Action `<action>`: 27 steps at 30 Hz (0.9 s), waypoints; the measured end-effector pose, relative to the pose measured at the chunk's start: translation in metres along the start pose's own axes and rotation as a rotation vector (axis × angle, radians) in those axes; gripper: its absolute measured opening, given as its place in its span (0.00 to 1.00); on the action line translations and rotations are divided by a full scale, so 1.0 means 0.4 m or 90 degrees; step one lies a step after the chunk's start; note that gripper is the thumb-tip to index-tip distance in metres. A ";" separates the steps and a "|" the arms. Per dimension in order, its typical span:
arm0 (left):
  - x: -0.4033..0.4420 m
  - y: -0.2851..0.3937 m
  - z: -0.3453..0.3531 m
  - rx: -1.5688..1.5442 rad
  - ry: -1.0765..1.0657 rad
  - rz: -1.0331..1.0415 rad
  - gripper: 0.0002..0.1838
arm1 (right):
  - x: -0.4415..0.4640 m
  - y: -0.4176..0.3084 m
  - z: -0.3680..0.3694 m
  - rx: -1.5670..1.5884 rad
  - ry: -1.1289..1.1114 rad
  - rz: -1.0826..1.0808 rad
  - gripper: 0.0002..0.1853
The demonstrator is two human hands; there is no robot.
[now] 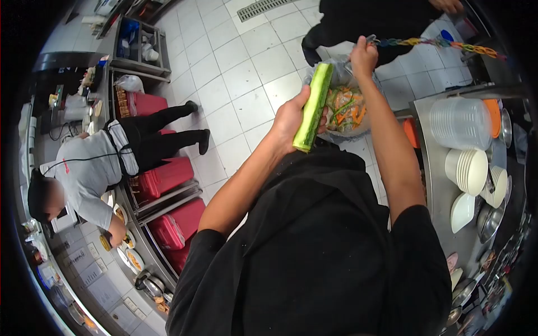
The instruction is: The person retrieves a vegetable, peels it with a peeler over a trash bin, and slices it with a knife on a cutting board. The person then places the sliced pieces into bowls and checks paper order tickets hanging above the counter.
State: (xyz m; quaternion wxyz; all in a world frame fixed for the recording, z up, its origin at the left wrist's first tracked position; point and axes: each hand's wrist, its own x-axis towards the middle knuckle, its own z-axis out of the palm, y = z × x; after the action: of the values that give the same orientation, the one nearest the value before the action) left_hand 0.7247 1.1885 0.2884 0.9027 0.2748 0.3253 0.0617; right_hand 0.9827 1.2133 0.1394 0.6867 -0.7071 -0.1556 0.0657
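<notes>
My left hand (292, 119) is wrapped round a long cucumber (314, 109), held lengthwise. Its upper face is pale green and stripped, while dark skin remains along one side. My right hand (364, 55) is raised beyond it, closed on what looks like a peeler (370, 39), mostly hidden by the fingers. A chain of coloured rubber bands (431, 43) stretches from there to the right. Below both hands sits a bin lined with a clear plastic bag (358, 130), holding orange and green peelings (346, 107).
A person in black (370, 25) stands just past the bin. To the left, another person in a grey shirt (92, 159) leans over a counter with plates (131, 260). Red bins (174, 176) stand under it. On the right, a steel table (434, 162) carries plastic containers (457, 123) and stacked bowls (468, 171).
</notes>
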 end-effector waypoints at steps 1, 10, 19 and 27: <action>0.006 0.011 -0.003 -0.001 0.000 0.010 0.26 | 0.000 -0.005 -0.008 -0.080 0.009 -0.022 0.19; 0.089 -0.006 -0.034 0.141 0.096 0.109 0.25 | -0.239 -0.283 -0.068 0.048 -0.496 0.266 0.14; 0.084 0.029 -0.085 0.102 0.113 0.092 0.24 | -0.105 -0.079 -0.190 -0.203 -0.297 0.249 0.14; 0.141 0.043 -0.077 0.013 0.110 0.096 0.21 | -0.183 -0.283 -0.189 0.327 -0.238 0.395 0.16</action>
State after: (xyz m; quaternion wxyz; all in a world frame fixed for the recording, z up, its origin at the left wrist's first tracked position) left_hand 0.7506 1.2334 0.2467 0.8612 0.3011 0.3812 0.1495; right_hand 0.9221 1.1196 0.2463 0.7481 -0.5026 -0.0359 0.4318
